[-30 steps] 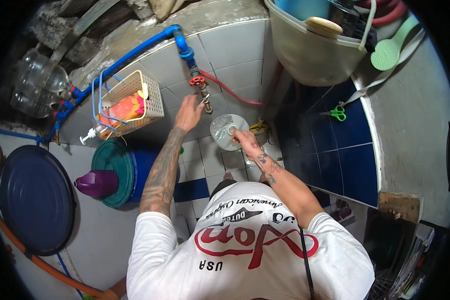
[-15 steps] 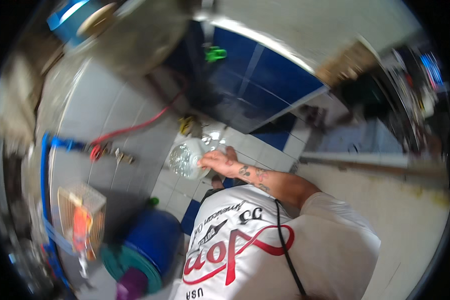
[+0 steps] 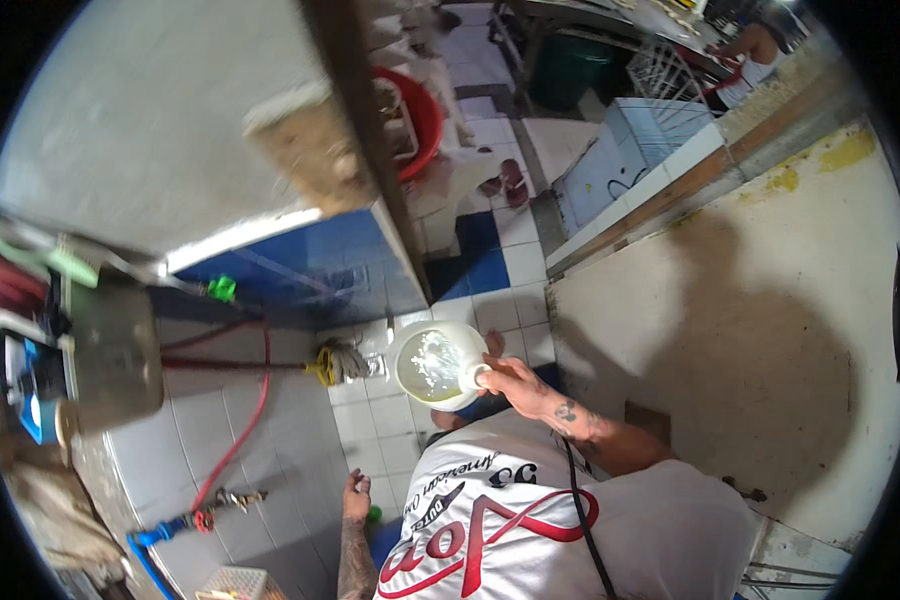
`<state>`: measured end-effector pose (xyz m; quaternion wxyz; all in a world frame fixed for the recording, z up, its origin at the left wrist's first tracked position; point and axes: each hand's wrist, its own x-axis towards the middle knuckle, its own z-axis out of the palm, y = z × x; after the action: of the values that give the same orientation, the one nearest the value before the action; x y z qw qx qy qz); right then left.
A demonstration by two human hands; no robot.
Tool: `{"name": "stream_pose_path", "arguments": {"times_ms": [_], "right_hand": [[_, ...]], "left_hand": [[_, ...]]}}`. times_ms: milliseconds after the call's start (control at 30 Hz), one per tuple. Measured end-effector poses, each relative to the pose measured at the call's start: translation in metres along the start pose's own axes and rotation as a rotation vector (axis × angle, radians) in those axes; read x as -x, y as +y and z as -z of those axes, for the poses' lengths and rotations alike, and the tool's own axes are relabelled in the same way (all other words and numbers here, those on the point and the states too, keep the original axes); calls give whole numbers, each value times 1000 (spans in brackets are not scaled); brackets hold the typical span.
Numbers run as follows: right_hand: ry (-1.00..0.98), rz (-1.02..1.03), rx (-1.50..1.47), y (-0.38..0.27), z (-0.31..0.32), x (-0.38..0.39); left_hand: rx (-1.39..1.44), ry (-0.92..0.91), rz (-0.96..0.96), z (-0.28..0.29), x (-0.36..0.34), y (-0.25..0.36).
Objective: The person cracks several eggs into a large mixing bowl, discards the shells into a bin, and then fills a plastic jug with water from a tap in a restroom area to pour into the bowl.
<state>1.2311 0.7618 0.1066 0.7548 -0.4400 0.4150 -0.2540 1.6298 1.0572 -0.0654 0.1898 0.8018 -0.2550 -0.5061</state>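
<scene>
My right hand (image 3: 515,387) is closed on the near right edge of a white round dipper (image 3: 403,372), where a short pale handle seems to be. Water with bright glints shows inside the dipper, held above the tiled floor. My left hand (image 3: 357,494) hangs low beside the grey tiled wall, loosely open with nothing visible in it. A small green object (image 3: 374,514) lies just past it. A mop or brush with a yellow collar (image 3: 322,367) and a grey head stands left of the dipper.
A red hose (image 3: 238,445) runs along the left wall to a valve (image 3: 202,520) on a blue pipe. Ahead is a doorway with a red basin (image 3: 425,125) beyond it. A cream panel (image 3: 730,340) stands at right. Another person (image 3: 755,65) is at the far right.
My view has swung to the right, bringing the doorway and the other person into sight. My left hand has come into view. The dipper is still in my right hand.
</scene>
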Motion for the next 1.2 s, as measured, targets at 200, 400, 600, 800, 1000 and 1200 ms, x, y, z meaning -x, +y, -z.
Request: {"name": "stream_pose_path", "arguments": {"times_ms": [200,400,600,800,1000,1200], "right_hand": [[257,100,23,-63,86,20],[489,62,-159,-49,196,16],[647,80,-154,-97,265,-1],[707,273,-335,-137,308,-45],[949,488,-712,-192,324,-91],[780,454,-650,-213,377,-129]], "left_hand": [[67,-159,-458,-80,-57,234],[372,-382,-590,-192,-33,474],[335,-569,-1098,-260,-23,682],[140,-807,-1485,-302,9,846],[122,-1141,-1777,-363,5,920],[183,-1161,-1646,-379,-36,1000]]}}
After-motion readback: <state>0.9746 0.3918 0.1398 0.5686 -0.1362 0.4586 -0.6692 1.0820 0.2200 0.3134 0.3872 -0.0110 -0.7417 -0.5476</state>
